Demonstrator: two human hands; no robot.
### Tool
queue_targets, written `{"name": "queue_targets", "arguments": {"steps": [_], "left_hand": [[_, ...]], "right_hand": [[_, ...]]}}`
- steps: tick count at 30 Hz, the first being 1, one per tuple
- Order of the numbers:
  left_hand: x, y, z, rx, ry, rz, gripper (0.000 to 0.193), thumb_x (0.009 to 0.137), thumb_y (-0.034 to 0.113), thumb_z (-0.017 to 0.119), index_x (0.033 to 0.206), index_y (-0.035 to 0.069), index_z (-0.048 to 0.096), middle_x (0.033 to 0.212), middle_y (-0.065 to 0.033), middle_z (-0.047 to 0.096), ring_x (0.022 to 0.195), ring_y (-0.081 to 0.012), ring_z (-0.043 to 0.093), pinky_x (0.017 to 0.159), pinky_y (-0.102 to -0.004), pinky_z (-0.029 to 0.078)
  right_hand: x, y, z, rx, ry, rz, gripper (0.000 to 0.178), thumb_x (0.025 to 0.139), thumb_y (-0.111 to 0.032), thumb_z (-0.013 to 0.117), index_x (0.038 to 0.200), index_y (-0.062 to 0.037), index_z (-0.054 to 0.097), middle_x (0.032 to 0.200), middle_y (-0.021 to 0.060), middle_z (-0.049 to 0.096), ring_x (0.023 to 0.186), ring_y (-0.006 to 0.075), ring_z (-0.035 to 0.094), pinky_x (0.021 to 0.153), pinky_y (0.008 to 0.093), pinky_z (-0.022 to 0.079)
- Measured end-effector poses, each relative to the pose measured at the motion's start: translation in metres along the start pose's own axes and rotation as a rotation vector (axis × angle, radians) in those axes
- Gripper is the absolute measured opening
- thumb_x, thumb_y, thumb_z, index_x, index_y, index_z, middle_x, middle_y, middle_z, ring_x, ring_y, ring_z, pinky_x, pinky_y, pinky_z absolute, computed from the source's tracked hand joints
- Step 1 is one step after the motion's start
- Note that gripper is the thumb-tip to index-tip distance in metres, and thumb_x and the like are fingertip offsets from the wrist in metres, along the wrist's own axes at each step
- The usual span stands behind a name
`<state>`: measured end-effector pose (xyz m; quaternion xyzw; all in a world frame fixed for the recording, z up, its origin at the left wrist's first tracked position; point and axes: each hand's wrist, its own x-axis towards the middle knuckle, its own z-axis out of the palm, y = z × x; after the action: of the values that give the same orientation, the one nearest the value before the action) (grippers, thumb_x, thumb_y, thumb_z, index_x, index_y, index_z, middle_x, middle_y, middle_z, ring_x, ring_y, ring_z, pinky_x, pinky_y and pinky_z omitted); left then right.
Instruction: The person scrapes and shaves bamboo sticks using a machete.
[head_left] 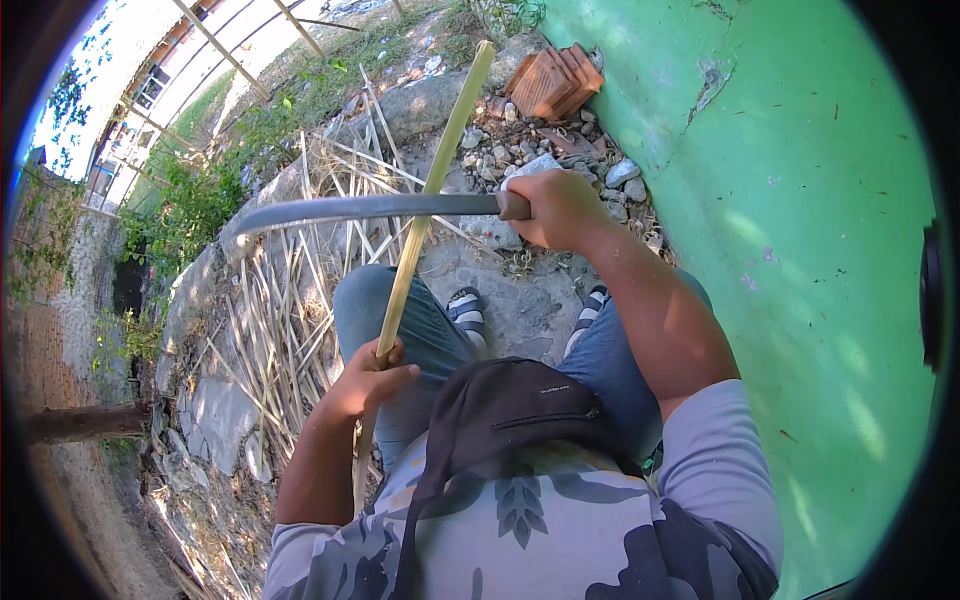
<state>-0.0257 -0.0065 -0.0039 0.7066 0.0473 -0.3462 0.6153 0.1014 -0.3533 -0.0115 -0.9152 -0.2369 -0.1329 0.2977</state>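
My right hand (558, 208) is closed round the short wooden handle of a machete (375, 207). Its long grey blade reaches leftward and curves down at the tip. Held in my closed left hand (372, 378) is a long, pale green-yellow bamboo strip (420, 215). The strip slants up and away from my left thigh, and its lower end runs down past my left forearm. Blade and strip cross in front of my knees; whether the edge touches or bites into the strip, I cannot tell.
Many split bamboo strips (275, 340) lie piled on the rocky ground to my left. Stacked clay tiles (556, 82) and loose stones (505, 150) sit ahead. A green wall (790, 260) runs close along my right. A black bag (510, 405) rests at my waist.
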Motion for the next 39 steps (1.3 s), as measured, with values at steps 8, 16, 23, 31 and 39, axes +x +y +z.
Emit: {"name": "queue_targets", "arguments": {"steps": [8, 16, 23, 31, 39], "left_hand": [[0.027, 0.003, 0.012, 0.174, 0.064, 0.076, 0.033, 0.085, 0.0, 0.068, 0.09, 0.015, 0.039, 0.068, 0.0053, 0.043, 0.051, -0.0058, 0.042, 0.046, -0.0244, 0.033], [0.03, -0.004, 0.011, 0.202, 0.079, 0.078, 0.031, 0.083, 0.004, 0.07, 0.09, 0.012, 0.041, 0.072, 0.0049, 0.043, 0.06, -0.0054, 0.042, 0.052, -0.025, 0.036], [0.034, 0.0, 0.02, 0.426, 0.181, 0.138, 0.028, 0.079, 0.004, 0.07, 0.087, 0.009, 0.043, 0.073, 0.0037, 0.041, 0.067, -0.0063, 0.04, 0.058, -0.0273, 0.037], [0.038, -0.01, 0.02, 0.425, 0.181, 0.14, 0.026, 0.079, 0.004, 0.069, 0.089, 0.008, 0.044, 0.074, 0.0032, 0.041, 0.067, -0.0075, 0.041, 0.059, -0.0275, 0.037], [0.036, -0.011, 0.024, 0.471, 0.218, 0.148, 0.024, 0.079, 0.004, 0.067, 0.087, 0.008, 0.045, 0.074, 0.0029, 0.042, 0.067, -0.0077, 0.042, 0.058, -0.0277, 0.038]], "right_hand": [[0.001, -0.013, 0.023, -0.163, -0.252, 0.038, 0.02, 0.077, -0.031, 0.072, 0.087, -0.0139, 0.067, 0.079, 0.0113, 0.07, 0.078, 0.0348, 0.069, 0.07, 0.0484, 0.053], [0.006, -0.02, 0.038, -0.085, -0.299, 0.073, 0.016, 0.077, -0.027, 0.069, 0.087, -0.014, 0.069, 0.08, 0.013, 0.07, 0.079, 0.0359, 0.069, 0.071, 0.049, 0.054], [0.01, -0.007, 0.039, -0.087, -0.389, 0.136, 0.019, 0.075, -0.026, 0.071, 0.091, -0.0162, 0.073, 0.081, 0.0135, 0.071, 0.08, 0.036, 0.069, 0.072, 0.0477, 0.055], [0.01, -0.01, 0.041, -0.094, -0.428, 0.157, 0.022, 0.075, -0.028, 0.07, 0.094, -0.0167, 0.072, 0.087, 0.014, 0.072, 0.084, 0.0358, 0.07, 0.074, 0.0472, 0.056], [0.006, -0.011, 0.046, -0.148, -0.38, 0.11, 0.02, 0.077, -0.029, 0.07, 0.093, -0.0168, 0.072, 0.086, 0.0138, 0.072, 0.083, 0.0356, 0.07, 0.073, 0.0476, 0.055]]}}
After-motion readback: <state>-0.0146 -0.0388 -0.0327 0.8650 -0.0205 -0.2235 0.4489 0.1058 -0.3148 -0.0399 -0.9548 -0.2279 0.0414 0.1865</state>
